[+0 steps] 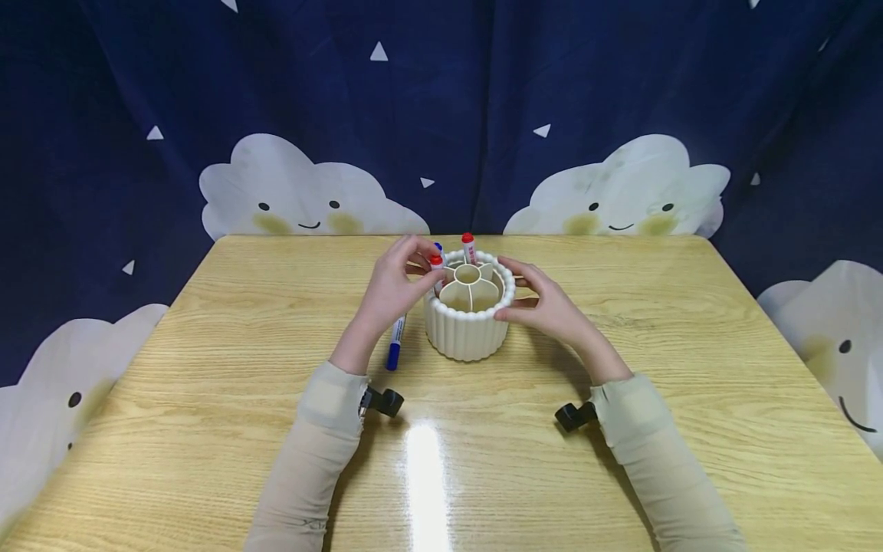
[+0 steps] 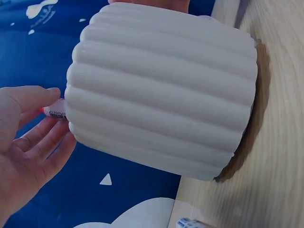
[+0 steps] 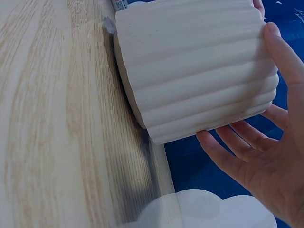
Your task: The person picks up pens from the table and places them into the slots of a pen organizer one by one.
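Observation:
A cream fluted pen holder (image 1: 465, 336), divided into several compartments round a central ring, stands upright on the table. My left hand (image 1: 395, 282) pinches a red-capped marker (image 1: 437, 263) at the holder's left side; its lower part is hidden inside. In the left wrist view, the white barrel of this marker (image 2: 57, 109) shows between thumb and fingers at the rim. My right hand (image 1: 550, 308) grips the holder's right side, thumb near the front rim and fingers behind. A second red-capped marker (image 1: 469, 247) and a blue-capped marker (image 1: 439, 248) stand in the back and left compartments.
Left of the holder, a blue-capped marker (image 1: 395, 345) lies on the wooden table (image 1: 207, 399). A dark blue curtain (image 1: 455, 92) with clouds hangs behind the table's far edge. Each wrist wears a small black camera.

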Demonstrator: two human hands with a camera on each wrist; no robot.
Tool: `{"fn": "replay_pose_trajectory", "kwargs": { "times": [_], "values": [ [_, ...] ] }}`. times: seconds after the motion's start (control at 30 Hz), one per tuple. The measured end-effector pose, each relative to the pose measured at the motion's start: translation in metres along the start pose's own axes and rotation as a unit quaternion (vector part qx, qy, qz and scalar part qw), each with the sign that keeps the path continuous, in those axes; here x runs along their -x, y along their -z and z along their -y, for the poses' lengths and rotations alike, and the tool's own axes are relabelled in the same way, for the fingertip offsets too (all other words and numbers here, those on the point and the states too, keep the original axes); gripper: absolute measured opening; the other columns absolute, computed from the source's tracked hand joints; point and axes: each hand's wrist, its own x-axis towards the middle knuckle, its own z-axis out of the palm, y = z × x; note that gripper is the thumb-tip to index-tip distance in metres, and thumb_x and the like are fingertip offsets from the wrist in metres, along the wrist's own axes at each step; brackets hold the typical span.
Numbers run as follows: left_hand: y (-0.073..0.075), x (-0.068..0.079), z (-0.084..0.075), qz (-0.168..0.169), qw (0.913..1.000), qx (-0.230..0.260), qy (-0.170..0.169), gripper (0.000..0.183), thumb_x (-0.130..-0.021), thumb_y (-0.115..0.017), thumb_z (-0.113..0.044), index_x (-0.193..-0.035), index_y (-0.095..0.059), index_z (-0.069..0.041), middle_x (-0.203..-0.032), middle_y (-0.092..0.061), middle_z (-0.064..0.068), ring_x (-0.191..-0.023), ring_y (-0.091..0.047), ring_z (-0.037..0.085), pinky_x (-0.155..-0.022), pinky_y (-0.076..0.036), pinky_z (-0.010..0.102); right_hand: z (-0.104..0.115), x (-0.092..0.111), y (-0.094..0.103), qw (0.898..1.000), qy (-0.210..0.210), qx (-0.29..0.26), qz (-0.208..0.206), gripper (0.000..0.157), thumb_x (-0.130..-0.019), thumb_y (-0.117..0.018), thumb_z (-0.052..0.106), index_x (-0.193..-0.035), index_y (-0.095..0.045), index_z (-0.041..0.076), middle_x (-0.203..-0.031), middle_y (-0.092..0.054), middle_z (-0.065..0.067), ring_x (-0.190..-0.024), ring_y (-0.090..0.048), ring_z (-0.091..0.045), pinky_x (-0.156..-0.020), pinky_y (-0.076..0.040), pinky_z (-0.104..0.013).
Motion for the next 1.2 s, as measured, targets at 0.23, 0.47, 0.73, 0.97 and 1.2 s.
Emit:
{"fn": "replay_pose_trajectory", "kwargs": {
  "times": [0.23,0.47,0.73,0.97,1.2],
  "values": [
    [0.01,-0.001,0.006,-0.03,0.9995,0.001,-0.004,0.018,-0.082,-0.066,-0.011,-0.098,-0.061,-0.006,-0.098,-0.059,0.007,-0.084,-0.059,0.018,-0.075,-0.052,0.032,0.001,0.0,0.0,1.0,-0.001,0.005,0.0,0.079,-0.073,-0.074,0.005,-0.14,-0.032,0.006,-0.137,-0.037,-0.012,-0.118,-0.043,-0.028,-0.091,-0.047,-0.042],
    [0.021,-0.001,0.021,-0.06,0.9971,-0.028,0.037,0.016,-0.084,-0.063,-0.01,-0.098,-0.061,-0.004,-0.099,-0.059,0.008,-0.086,-0.058,0.022,-0.075,-0.051,0.034,0.001,0.0,0.0,1.0,-0.004,0.003,0.0,0.079,-0.073,-0.074,0.005,-0.14,-0.032,0.006,-0.137,-0.037,-0.012,-0.119,-0.042,-0.029,-0.091,-0.046,-0.042],
    [0.02,0.0,0.045,-0.012,0.9865,-0.07,0.148,0.027,-0.084,-0.061,-0.011,-0.108,-0.055,-0.001,-0.103,-0.057,0.016,-0.086,-0.055,0.026,-0.075,-0.047,0.034,0.0,0.0,0.0,1.0,-0.003,0.004,-0.001,0.079,-0.073,-0.074,0.005,-0.14,-0.032,0.006,-0.137,-0.037,-0.013,-0.118,-0.043,-0.029,-0.091,-0.046,-0.043],
    [0.014,0.004,0.065,0.074,0.9591,-0.14,0.235,0.047,-0.081,-0.062,-0.015,-0.122,-0.046,0.0,-0.106,-0.057,0.017,-0.093,-0.054,0.028,-0.079,-0.046,0.038,0.001,0.001,-0.001,1.0,-0.001,0.002,0.001,0.079,-0.073,-0.074,0.004,-0.14,-0.032,0.005,-0.137,-0.036,-0.014,-0.119,-0.041,-0.033,-0.091,-0.046,-0.043],
    [0.008,0.007,0.072,0.126,0.9312,-0.222,0.26,0.055,-0.079,-0.065,-0.017,-0.126,-0.043,0.003,-0.1,-0.056,0.017,-0.088,-0.053,0.026,-0.078,-0.046,0.037,0.0,0.0,0.0,1.0,0.001,0.0,0.001,0.079,-0.073,-0.073,0.004,-0.14,-0.031,0.005,-0.138,-0.037,-0.013,-0.118,-0.043,-0.03,-0.091,-0.046,-0.043]
  ]
}}
